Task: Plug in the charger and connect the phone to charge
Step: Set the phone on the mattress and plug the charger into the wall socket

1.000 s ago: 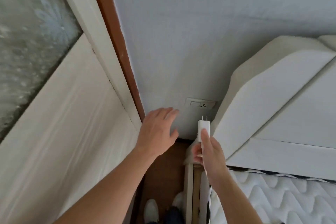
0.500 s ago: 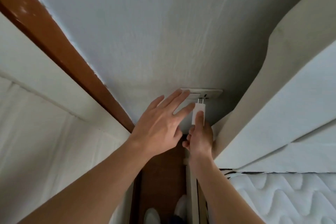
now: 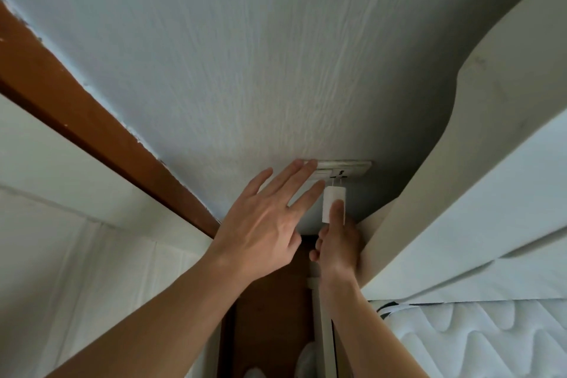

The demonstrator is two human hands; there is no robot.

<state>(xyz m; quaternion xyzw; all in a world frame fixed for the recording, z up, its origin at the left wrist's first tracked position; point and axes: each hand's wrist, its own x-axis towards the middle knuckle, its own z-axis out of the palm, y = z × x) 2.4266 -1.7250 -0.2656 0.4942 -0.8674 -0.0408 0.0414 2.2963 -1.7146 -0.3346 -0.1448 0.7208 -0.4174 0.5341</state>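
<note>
1. Right hand (image 3: 337, 242): gripping the white charger (image 3: 334, 202) from below, a finger lying up its front face, the other fingers curled round its lower end; grasp closed on the charger

2. Charger: standing just under the wall socket (image 3: 340, 169), its two prongs pointing up at the dark slots; prong tips appearing to be right at the slot mouths, though whether they are entering cannot be told; body sitting clear of the plate, so not seated

3. Left hand (image 3: 264, 224): lying flat and open against the wall (image 3: 276, 55), fingers spread, grasping nothing; fingertips (image 3: 306, 164) touching the left part of the socket plate, just beside the charger; seemingly steadying or feeling for the plate

4. Governing relation: socket lying directly beyond the grip along the charger's long axis, which is running from the right hand toward the slots; right hand being the nearer and the only one carrying; the coming push would need to be going straight along that axis, prongs staying in line with the slots

5. Surroundings: padded headboard (image 3: 460, 193) crowding the right hand from the right; brown door frame (image 3: 92, 120) running off to the left; quilted mattress (image 3: 491, 341) at lower right

6. Phone: not in view; connecting it not yet done
</note>
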